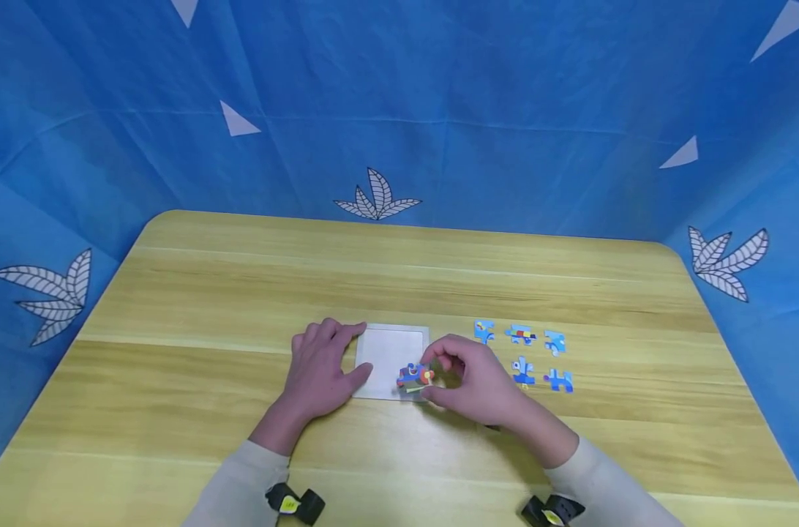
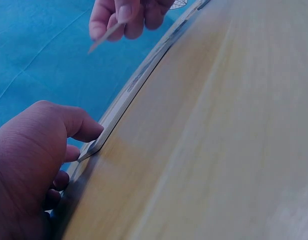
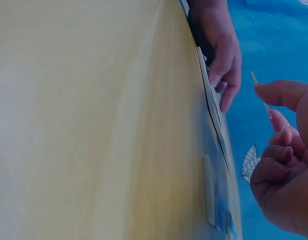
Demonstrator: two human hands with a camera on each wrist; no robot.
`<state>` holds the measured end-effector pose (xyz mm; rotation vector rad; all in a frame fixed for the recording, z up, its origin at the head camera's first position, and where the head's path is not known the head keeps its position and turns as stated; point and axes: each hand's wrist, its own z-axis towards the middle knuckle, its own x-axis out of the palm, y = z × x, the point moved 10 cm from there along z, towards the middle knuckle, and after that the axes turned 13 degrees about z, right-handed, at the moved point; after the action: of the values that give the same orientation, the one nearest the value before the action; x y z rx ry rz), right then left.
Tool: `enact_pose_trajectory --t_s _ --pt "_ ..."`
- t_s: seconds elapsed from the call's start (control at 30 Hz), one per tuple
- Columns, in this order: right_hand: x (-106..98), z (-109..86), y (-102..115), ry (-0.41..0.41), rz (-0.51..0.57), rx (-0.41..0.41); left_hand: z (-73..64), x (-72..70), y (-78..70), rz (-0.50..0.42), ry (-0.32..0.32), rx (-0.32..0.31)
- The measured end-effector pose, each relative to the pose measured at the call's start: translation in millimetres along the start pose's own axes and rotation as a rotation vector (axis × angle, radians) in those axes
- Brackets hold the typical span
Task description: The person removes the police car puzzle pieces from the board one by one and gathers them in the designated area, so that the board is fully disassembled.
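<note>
A shallow white puzzle tray (image 1: 388, 353) with a pale raised rim lies flat on the table. My left hand (image 1: 319, 375) rests at its left side, fingers spread, with the index fingertip by the upper left corner and the thumb over the left rim. Between thumb and index finger, my right hand (image 1: 473, 379) pinches a puzzle piece (image 1: 413, 376) printed in blue, red and yellow. In the left wrist view this thin piece (image 2: 104, 38) is seen nearly edge-on, raised above the tray (image 2: 121, 107). It overlaps the tray's lower right part in the head view.
Several loose blue puzzle pieces, among them one with a red and yellow print (image 1: 521, 334) and a plain-looking one (image 1: 559, 380), lie in two rows right of the tray. A dark bit shows under the right wrist. Blue cloth (image 1: 399, 110) hangs behind the wooden table (image 1: 241, 293).
</note>
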<state>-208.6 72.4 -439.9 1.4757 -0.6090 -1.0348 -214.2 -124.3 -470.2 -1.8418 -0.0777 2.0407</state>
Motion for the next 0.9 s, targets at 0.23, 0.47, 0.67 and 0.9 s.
enact_pose_trajectory --t_s 0.23,0.47,0.67,0.9 --pt "-19 -20.2 3 -0.042 0.010 -0.012 -1.6 -0.1 0.3 -0.003 0.002 -0.007" --pt "-43 -46.3 6 -0.104 0.010 -0.018 -1.3 0.3 0.2 0.000 -0.001 -0.009" --pt "-64 -71.2 3 -0.159 -0.036 -0.031 -0.7 0.9 0.2 0.003 -0.001 -0.010" --pt "-82 -99.5 -9 -0.207 -0.073 0.009 0.0 1.9 0.6 -0.001 0.002 -0.013"
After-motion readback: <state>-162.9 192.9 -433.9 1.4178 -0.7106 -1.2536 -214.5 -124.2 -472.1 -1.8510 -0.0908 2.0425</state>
